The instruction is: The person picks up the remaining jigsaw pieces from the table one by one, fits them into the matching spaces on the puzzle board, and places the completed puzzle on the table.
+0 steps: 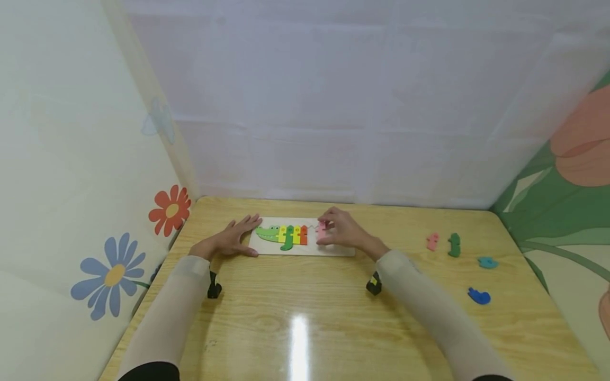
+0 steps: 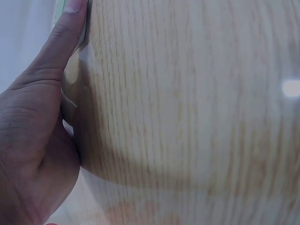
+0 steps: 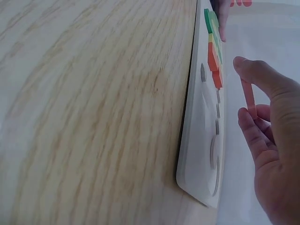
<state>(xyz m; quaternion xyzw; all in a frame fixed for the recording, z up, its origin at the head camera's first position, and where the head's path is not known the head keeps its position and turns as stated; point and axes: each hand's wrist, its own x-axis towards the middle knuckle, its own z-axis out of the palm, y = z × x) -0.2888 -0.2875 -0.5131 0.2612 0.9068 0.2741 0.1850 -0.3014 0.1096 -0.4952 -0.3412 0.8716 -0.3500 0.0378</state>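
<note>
A white puzzle board [image 1: 267, 251] lies on the table, with a crocodile's green head [image 1: 268, 234] and yellow, green and orange body pieces set in its left half. Between thumb and fingertips my right hand [image 1: 350, 233] pinches a pink puzzle piece [image 1: 321, 231], raised over the board's right half. The right wrist view shows that piece [image 3: 249, 98] edge-on above the bare outlined recesses. My left hand [image 1: 232, 238] spreads its fingers around the board's left end, thumb at the near corner and fingertips at the far one. In the left wrist view the thumb [image 2: 58, 40] reaches along the board's edge.
To the right on the wooden table [image 1: 257, 317] lie loose puzzle pieces: a pink one [image 1: 432, 241], a green one [image 1: 455, 245], a teal one [image 1: 488, 262] and a blue one [image 1: 478, 296]. A white cloth wall [image 1: 305, 132] stands behind; flower-printed panels flank both sides.
</note>
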